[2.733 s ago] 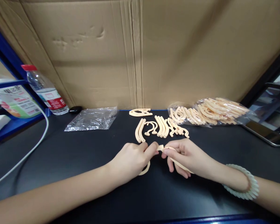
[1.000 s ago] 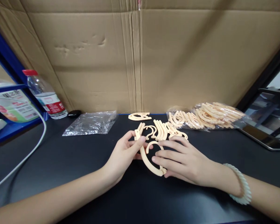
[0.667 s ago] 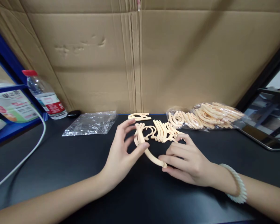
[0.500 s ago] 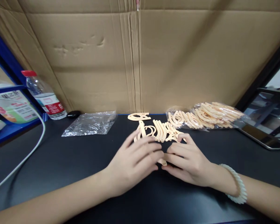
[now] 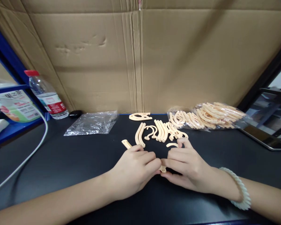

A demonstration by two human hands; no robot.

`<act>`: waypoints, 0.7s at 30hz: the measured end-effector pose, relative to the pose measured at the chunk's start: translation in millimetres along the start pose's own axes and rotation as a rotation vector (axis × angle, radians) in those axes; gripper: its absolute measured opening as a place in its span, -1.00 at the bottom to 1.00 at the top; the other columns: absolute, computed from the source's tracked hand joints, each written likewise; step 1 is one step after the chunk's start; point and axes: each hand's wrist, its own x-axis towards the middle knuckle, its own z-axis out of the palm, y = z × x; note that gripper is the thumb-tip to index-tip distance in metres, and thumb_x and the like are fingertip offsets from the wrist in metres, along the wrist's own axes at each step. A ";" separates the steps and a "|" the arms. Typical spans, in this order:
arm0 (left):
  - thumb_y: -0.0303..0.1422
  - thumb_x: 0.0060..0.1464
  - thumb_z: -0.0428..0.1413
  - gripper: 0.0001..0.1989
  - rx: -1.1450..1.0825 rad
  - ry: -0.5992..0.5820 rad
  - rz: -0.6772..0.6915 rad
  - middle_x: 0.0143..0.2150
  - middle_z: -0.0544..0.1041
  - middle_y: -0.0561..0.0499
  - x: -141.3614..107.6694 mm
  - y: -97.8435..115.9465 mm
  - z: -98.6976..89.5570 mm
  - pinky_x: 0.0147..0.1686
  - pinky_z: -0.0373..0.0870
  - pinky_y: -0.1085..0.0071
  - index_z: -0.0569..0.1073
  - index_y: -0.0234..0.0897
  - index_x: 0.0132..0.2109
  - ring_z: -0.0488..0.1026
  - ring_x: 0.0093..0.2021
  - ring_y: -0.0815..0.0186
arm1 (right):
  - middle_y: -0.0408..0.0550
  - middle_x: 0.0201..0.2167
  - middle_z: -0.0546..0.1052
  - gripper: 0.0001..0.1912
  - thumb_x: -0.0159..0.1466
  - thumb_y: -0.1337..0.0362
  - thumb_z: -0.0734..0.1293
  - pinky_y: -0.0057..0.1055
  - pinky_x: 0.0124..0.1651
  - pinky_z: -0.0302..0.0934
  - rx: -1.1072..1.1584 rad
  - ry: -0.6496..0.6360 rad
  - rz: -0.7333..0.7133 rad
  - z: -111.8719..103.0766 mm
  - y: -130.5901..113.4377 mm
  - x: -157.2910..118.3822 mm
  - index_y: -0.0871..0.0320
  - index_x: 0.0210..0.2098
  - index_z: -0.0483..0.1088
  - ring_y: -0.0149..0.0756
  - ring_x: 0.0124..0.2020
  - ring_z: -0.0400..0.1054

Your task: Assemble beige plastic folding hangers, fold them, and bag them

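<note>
My left hand [image 5: 137, 170] is closed around a cream plastic hanger arm [image 5: 126, 143], whose flat end sticks out past the knuckles at upper left. Between the fingertips of both hands shows a small cream end [image 5: 163, 169]; I cannot tell whether it belongs to the same piece. My right hand [image 5: 189, 165] pinches there with thumb and index finger, the little finger raised. Just beyond it lies a short curved strip [image 5: 172, 145]. Farther back are two curved arms [image 5: 140, 135], cream hooks [image 5: 151, 132], several lined-up arms [image 5: 161, 130] and a cluster of small hooked parts [image 5: 175, 130].
An assembled-looking cream hanger [image 5: 140, 116] lies at the back. Clear bags of cream parts [image 5: 208, 115] stand back right beside a tablet-like device [image 5: 264, 136]. An empty plastic bag [image 5: 91, 122], black mouse [image 5: 75, 114], water bottle [image 5: 49, 97] and white cable [image 5: 35, 147] are left.
My left fingers have curled closed and drawn slightly nearer, uncovering the two curved arms. The held arm's end now sticks out at left. My right hand still pinches, slightly lower.
</note>
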 end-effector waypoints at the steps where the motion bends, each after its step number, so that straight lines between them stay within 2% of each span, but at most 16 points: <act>1: -0.44 0.29 -0.10 -0.77 -0.018 -0.002 -0.001 -0.43 0.44 0.07 -0.3 0.1 -0.3 -0.39 0.23 0.37 0.35 -0.27 -0.35 0.34 -0.49 0.35 | -0.22 -0.56 0.33 -0.82 0.34 0.31 0.22 -0.32 -0.22 -0.07 0.031 -0.005 0.015 0.1 0.1 -0.5 0.17 -0.37 0.41 -0.44 -0.51 0.12; 9: -0.43 0.30 -0.11 -0.73 -0.048 0.038 0.024 -0.45 0.46 0.04 -1.2 -1.0 -1.8 -0.42 0.21 0.37 0.36 -0.28 -0.38 0.33 -0.50 0.35 | -0.24 -0.57 0.32 -0.83 0.33 0.26 0.26 -0.33 -0.24 -0.06 0.217 -0.071 0.106 -2.4 -1.7 -1.3 0.14 -0.31 0.47 -0.45 -0.52 0.11; 13: -0.52 0.28 -0.12 -0.71 0.074 0.123 0.167 -0.48 0.48 0.04 0.4 -2.4 -6.1 -0.45 0.20 0.35 0.40 -0.28 -0.37 0.31 -0.53 0.35 | -0.27 -0.60 0.28 -0.85 0.32 0.27 0.28 -0.34 -0.24 -0.01 0.351 -0.064 0.230 -3.5 1.6 0.2 0.13 -0.29 0.50 -0.47 -0.55 0.09; 17: -0.49 0.30 -0.10 -0.71 0.058 0.157 0.192 -0.46 0.52 0.04 2.1 -9.4 -17.1 -0.41 0.26 0.37 0.39 -0.28 -0.37 0.34 -0.51 0.36 | -0.21 -0.53 0.38 -0.86 0.29 0.27 0.33 -0.34 -0.22 0.06 0.464 -0.013 0.276 -2.2 8.8 0.7 0.11 -0.17 0.50 -0.44 -0.47 0.23; 19: -0.46 0.31 -0.08 -0.79 0.000 0.130 0.193 -0.42 0.55 0.05 2.0 -19.6 -24.1 -0.33 0.31 0.38 0.38 -0.29 -0.30 0.39 -0.47 0.36 | -0.16 -0.46 0.44 -0.84 0.29 0.27 0.33 -0.33 -0.19 0.10 0.503 0.013 0.289 -1.3 11.2 1.4 0.12 -0.14 0.49 -0.39 -0.39 0.30; 21: -0.44 0.32 -0.08 -0.87 -0.035 0.097 0.123 -0.37 0.57 0.03 0.8 -34.9 -30.4 -0.19 0.34 0.34 0.36 -0.33 -0.14 0.43 -0.42 0.35 | -0.12 -0.43 0.47 -0.84 0.30 0.28 0.33 -0.31 -0.16 0.14 0.509 0.040 0.312 -0.4 12.9 2.2 0.12 -0.14 0.49 -0.36 -0.34 0.32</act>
